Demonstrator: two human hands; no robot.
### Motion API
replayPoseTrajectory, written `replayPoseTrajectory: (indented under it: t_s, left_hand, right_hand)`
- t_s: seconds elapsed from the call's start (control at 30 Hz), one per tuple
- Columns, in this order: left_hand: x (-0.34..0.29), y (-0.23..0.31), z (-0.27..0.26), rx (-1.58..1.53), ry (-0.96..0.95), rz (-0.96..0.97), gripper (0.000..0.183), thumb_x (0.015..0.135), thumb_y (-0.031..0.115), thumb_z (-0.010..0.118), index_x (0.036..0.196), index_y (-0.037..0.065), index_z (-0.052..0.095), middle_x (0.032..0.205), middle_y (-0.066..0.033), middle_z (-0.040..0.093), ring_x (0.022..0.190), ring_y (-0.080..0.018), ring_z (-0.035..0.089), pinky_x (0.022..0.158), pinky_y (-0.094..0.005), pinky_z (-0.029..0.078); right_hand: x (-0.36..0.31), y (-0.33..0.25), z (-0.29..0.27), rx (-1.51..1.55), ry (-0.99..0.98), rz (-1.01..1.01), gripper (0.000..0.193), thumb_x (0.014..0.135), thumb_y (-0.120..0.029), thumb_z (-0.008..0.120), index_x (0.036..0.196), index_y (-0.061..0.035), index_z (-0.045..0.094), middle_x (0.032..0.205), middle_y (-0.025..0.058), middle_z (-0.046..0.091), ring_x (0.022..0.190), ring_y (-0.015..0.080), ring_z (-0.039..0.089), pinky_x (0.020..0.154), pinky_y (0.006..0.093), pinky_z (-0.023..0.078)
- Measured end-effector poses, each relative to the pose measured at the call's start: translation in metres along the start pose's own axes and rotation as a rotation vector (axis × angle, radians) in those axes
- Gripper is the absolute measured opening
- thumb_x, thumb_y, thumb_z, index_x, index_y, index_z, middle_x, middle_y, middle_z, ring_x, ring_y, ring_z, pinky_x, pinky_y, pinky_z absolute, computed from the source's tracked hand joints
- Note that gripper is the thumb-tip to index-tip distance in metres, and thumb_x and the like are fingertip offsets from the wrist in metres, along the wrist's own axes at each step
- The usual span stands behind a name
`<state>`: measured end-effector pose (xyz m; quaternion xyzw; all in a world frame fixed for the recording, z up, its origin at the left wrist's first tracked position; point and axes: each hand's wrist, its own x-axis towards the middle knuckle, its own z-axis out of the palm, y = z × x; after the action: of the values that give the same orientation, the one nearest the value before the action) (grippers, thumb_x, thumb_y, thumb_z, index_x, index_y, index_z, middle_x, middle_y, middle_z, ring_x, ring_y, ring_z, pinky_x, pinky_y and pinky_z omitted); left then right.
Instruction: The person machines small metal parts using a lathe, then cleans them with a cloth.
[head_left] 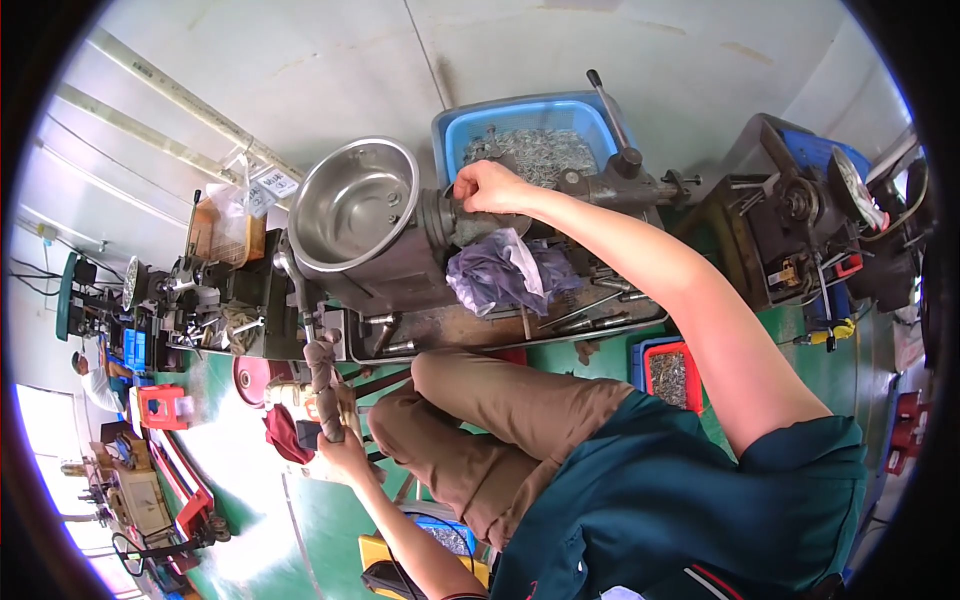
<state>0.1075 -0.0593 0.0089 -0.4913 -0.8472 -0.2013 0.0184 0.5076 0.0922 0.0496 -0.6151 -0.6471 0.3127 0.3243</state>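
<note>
My left hand (343,456) is closed around the lower end of a long lever (322,372) wrapped in brownish padding, which rises to the left side of a small bench lathe (385,270). My right hand (488,188) is at the lathe's spindle nose (436,218), fingers curled together; whatever they pinch is too small or hidden. A steel bowl (340,215) sits tilted on the lathe's headstock, with a few small metal parts inside. Just below my right hand lies a crumpled purple-grey rag (505,272).
Behind the lathe stands a blue basin (452,125) full of small metal pieces. A tailstock with an upright lever (608,110) is at right. Rod-like tools (590,322) lie in the front tray. Another machine (795,205) stands farther right; a person (100,380) is far left.
</note>
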Motion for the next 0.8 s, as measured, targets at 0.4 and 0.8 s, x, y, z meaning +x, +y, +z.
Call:
replayPoseTrajectory:
  t_s: [0.4,0.8]
  left_hand:
    - [0.002,0.007,-0.009,0.043,-0.083,0.014,0.030,0.064,0.026,0.057,0.080,0.001,0.053,0.070,-0.0200,0.056,0.064,-0.0372,0.054,0.055,-0.0438,0.041]
    - [0.001,0.008,-0.010,0.076,-0.032,0.024,0.024,0.064,0.026,0.054,0.069,0.003,0.052,0.062,-0.0175,0.055,0.058,-0.0347,0.055,0.051,-0.0409,0.040]
  right_hand:
    - [0.008,0.016,0.012,-0.006,-0.037,0.022,0.020,0.056,-0.012,0.066,0.074,-0.0048,0.060,0.072,0.0061,0.060,0.069,0.0184,0.058,0.064,0.0286,0.044]
    - [0.012,0.021,0.020,0.139,-0.042,0.002,0.018,0.054,-0.006,0.065,0.070,-0.0020,0.057,0.067,0.0057,0.059,0.065,0.0151,0.056,0.061,0.0261,0.043]
